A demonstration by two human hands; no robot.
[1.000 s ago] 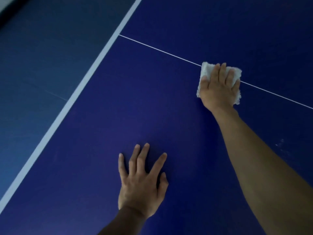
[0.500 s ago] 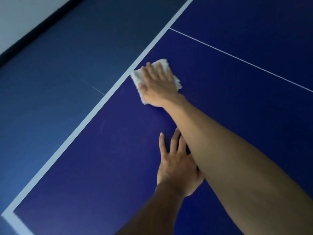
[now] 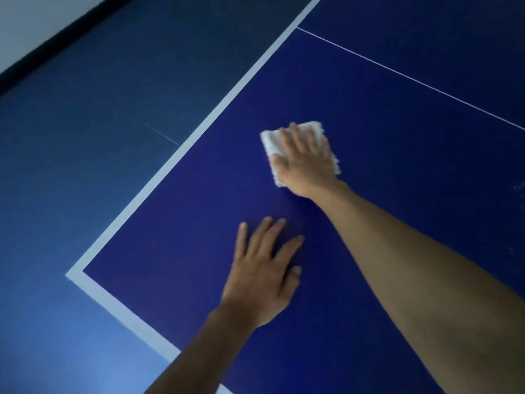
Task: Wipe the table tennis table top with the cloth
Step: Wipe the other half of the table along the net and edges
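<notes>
Cloth, white and folded, lies flat on the blue table, near its white-edged left side. Right hand presses on it, fingers straight and close together. Left hand rests flat on the table nearby, fingers spread, holding nothing.

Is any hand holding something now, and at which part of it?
Nothing is gripped. The right hand lies flat on the white cloth, covering its middle. The left hand rests flat on the table top, empty.
</notes>
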